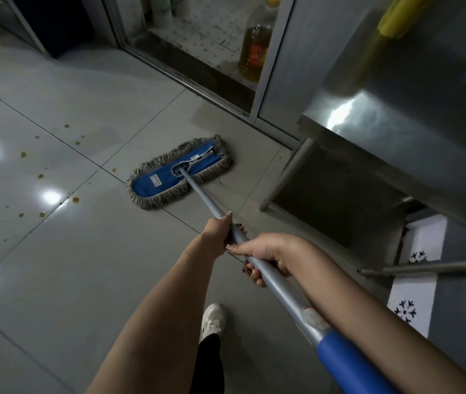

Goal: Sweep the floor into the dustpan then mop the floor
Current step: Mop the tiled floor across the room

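Note:
A flat blue mop head (179, 172) with a grey fringe lies on the glossy grey tiled floor (69, 251), near the sliding door track. Its silver handle (206, 199) runs back toward me and ends in a blue grip (348, 362) at the lower right. My left hand (220, 231) is closed around the handle farther down the shaft. My right hand (265, 258) grips the handle just behind it, fingers wrapped under. Yellow-brown drops (75, 199) dot the tiles to the left of the mop head. No broom or dustpan is in view.
A stainless steel table (396, 115) with round legs (285, 174) stands at the right. A sliding door frame (192, 78) crosses the top, with an oil bottle (254, 52) behind it. A white box with snowflake marks (413, 280) sits under the table. My shoe (211, 319) is below.

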{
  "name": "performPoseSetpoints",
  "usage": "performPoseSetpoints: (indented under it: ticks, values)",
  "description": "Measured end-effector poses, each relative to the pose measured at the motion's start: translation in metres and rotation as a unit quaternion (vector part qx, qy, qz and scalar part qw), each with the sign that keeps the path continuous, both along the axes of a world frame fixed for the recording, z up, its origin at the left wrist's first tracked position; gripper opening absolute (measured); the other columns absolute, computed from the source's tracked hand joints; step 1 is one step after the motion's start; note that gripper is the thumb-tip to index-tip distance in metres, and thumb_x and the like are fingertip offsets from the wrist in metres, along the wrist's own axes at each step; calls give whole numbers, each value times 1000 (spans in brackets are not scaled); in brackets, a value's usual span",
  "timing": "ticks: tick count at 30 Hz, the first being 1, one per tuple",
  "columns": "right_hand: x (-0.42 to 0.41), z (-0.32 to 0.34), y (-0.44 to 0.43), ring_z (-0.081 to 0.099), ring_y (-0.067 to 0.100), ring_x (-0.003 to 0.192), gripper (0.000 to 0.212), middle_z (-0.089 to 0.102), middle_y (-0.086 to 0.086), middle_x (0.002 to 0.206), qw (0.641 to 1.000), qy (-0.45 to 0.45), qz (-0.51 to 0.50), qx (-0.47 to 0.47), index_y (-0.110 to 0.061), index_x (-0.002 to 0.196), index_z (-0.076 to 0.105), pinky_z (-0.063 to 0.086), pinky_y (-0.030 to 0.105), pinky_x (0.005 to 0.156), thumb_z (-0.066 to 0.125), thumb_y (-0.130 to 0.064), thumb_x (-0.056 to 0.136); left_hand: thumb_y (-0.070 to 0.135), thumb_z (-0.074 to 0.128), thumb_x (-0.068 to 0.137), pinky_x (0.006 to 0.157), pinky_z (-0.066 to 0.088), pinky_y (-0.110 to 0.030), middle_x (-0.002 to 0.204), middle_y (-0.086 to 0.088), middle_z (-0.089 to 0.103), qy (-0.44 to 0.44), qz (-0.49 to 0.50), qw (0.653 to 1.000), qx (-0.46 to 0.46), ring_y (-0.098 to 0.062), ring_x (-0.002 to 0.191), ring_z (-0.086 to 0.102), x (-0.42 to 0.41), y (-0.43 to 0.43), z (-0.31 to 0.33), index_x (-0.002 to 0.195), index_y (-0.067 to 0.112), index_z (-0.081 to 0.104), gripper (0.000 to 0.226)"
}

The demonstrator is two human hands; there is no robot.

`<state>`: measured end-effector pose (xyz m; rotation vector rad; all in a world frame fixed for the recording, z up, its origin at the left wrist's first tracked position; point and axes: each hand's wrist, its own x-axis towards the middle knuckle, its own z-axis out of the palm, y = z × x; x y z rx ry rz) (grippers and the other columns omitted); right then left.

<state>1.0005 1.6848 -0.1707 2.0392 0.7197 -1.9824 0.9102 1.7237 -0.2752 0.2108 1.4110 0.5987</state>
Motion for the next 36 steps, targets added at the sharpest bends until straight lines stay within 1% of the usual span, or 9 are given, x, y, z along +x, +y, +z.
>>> performPoseSetpoints:
  ticks: [6,9,12,15,22,27,30,33,36]
  values:
    - [-28,-3,65,45,7,24,38,46,-1,36,1000,9,-7,22,-8,71,47,43,14,32,63,-37,90,23,45,99,42,51,-23,69,-9,55,15,4,1000,4,-19,57,55,-29,64,2,83,1,45,27]
    - [-34,-6,76,44,7,23,40,44,-1,33,999,14,-17,23,-9,70,46,42,14,31,62,-40,89,23,46,99,47,51,-26,70,-9,55,11,7,1000,-7,-19,58,55,-34,77,0,87,1,47,25]
    - [-36,-12,70,43,6,21,45,45,-1,34,1000,6,-20,19,-9,69,45,41,12,30,58,-47,90,21,46,99,52,51,-29,70,-11,53,3,23,1000,-18,-21,59,54,-30,75,-3,79,2,42,28]
    - [-30,-18,55,41,6,20,49,45,1,54,999,5,-28,19,-10,70,44,38,11,29,52,-53,91,21,46,99,57,49,-32,69,-12,52,12,31,999,-19,-21,54,55,-21,63,-8,79,2,40,28]
    - [5,-10,16,41,4,21,46,44,1,60,999,11,-32,40,-10,72,45,39,12,32,49,-52,93,19,43,100,66,48,-35,69,-11,49,-2,37,999,-26,-22,61,51,9,27,3,75,2,40,30]
    - [44,8,-7,42,4,22,40,45,1,57,999,11,6,48,-12,73,45,39,13,32,54,-46,93,26,45,99,71,48,-31,72,-10,54,1,11,999,-32,-21,65,54,40,-2,13,76,4,44,32]
    - [73,19,-22,42,5,21,38,47,-1,41,998,8,43,55,-12,73,45,40,11,31,55,-42,93,30,43,100,62,48,-25,73,-7,54,-8,-6,999,-44,-17,64,53,64,-23,19,79,5,46,32]
    - [115,26,-47,43,5,22,37,49,-1,42,995,2,82,54,-11,74,47,41,12,31,55,-42,93,31,39,101,37,45,-16,72,-6,53,-16,-6,999,-46,-15,62,52,102,-56,25,77,6,47,36]
    - [158,27,-76,43,5,22,38,47,-2,35,993,-2,111,42,-10,74,47,41,12,32,54,-42,94,31,39,101,40,46,-20,70,-6,54,3,-3,999,-38,-15,60,53,144,-90,27,75,6,48,37]
